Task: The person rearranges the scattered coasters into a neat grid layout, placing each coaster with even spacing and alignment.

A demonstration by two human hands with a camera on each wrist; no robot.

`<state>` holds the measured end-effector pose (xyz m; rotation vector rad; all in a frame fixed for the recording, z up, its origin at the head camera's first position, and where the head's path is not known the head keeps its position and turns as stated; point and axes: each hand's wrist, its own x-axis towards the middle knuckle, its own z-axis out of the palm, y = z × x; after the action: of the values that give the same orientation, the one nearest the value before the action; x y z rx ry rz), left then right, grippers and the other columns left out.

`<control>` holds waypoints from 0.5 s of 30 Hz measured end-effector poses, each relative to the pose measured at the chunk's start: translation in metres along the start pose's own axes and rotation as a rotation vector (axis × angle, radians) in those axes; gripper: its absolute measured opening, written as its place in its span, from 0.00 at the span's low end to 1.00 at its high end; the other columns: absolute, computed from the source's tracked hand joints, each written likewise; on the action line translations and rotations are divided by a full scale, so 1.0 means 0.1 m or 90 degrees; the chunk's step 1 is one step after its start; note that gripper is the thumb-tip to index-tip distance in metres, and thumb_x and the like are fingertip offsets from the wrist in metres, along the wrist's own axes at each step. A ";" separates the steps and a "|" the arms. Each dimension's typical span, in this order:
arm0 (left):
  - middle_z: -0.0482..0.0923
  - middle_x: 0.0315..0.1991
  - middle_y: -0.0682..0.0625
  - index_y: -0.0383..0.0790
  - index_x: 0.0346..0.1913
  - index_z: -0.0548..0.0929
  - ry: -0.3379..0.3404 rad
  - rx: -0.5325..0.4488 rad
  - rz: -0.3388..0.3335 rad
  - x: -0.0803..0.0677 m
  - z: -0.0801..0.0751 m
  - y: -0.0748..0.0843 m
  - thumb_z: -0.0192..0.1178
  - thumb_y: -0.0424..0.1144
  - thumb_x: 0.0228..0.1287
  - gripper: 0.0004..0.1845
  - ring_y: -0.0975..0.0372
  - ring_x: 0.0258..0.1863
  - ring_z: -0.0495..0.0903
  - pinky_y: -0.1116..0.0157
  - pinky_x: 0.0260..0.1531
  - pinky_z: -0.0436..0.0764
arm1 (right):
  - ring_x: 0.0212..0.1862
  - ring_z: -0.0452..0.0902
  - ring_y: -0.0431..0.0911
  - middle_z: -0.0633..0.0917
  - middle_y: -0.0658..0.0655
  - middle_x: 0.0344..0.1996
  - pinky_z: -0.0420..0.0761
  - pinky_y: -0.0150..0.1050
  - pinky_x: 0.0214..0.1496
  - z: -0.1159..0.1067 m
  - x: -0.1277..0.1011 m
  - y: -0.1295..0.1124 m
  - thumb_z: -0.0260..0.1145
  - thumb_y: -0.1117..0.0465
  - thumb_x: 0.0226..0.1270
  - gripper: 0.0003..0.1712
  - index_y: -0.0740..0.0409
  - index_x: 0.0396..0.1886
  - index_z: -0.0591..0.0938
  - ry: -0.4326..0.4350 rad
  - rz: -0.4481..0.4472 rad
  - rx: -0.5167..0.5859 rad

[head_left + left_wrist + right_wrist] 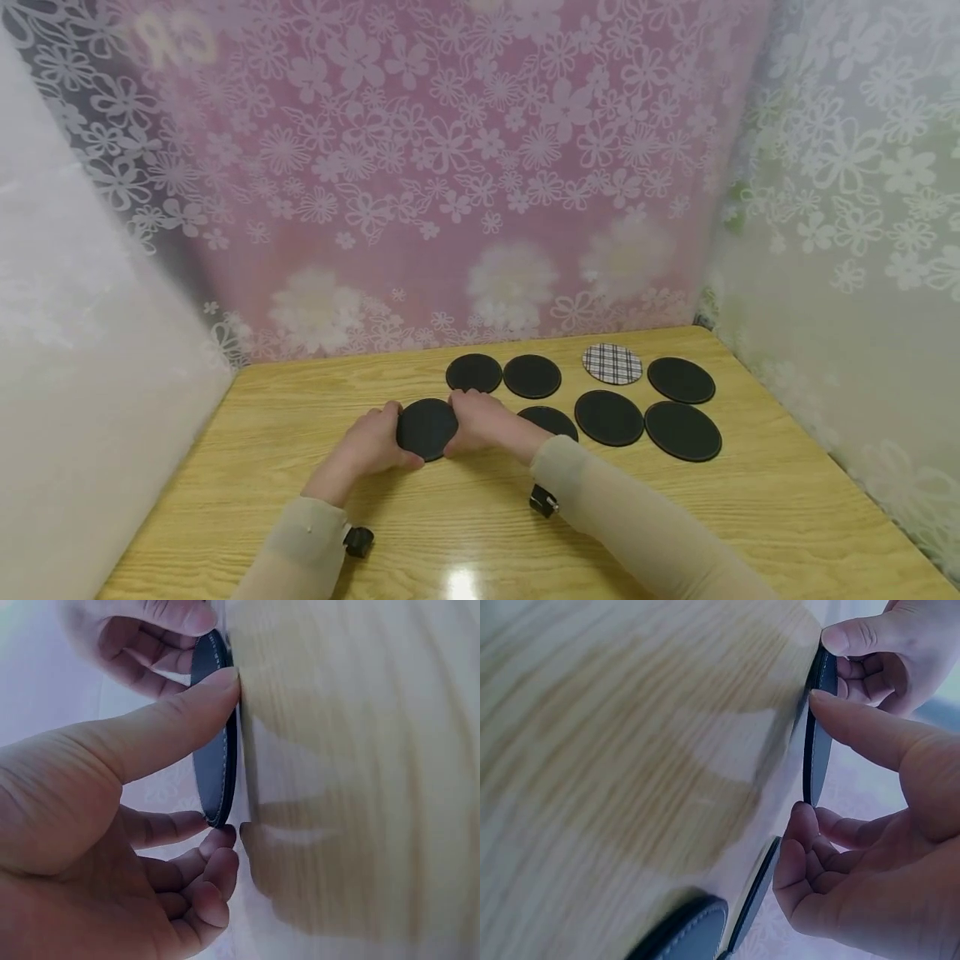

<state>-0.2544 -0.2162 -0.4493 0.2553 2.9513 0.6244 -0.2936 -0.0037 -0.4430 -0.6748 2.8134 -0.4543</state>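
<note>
Both hands grip one black coaster [427, 428] from either side: my left hand [372, 444] and right hand [480, 422] pinch its rim, lifted just off the desk [765, 517]. I see six more black coasters [609, 417] and a plaid coaster [612, 364] lying behind, with floral curtains [450, 167] around.

Six black coasters [609, 417] and a plaid coaster [612, 364] lie on the wooden table [780, 500].
</note>
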 end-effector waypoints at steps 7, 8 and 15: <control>0.81 0.61 0.27 0.22 0.74 0.73 0.029 0.013 0.014 0.01 0.07 0.09 0.90 0.51 0.51 0.56 0.36 0.60 0.83 0.41 0.62 0.82 | 0.64 0.82 0.56 0.84 0.63 0.61 0.81 0.50 0.68 -0.04 -0.09 0.06 0.90 0.48 0.59 0.48 0.62 0.73 0.78 0.021 0.006 0.000; 0.81 0.61 0.27 0.22 0.73 0.73 0.032 0.017 0.018 0.01 0.08 0.10 0.90 0.52 0.51 0.56 0.36 0.60 0.83 0.41 0.62 0.82 | 0.64 0.82 0.56 0.84 0.63 0.61 0.81 0.50 0.68 -0.04 -0.11 0.07 0.89 0.49 0.59 0.48 0.63 0.73 0.78 0.020 0.008 0.005; 0.81 0.60 0.28 0.22 0.73 0.74 0.029 0.000 0.023 0.00 0.12 0.17 0.90 0.51 0.51 0.55 0.37 0.59 0.83 0.41 0.61 0.82 | 0.63 0.82 0.56 0.84 0.63 0.61 0.81 0.50 0.67 0.02 -0.08 0.25 0.89 0.48 0.59 0.48 0.63 0.74 0.78 0.018 -0.006 0.006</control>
<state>-0.2507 -0.1963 -0.4537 0.2994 2.9957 0.6438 -0.2961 0.0205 -0.4521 -0.6861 2.8331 -0.4825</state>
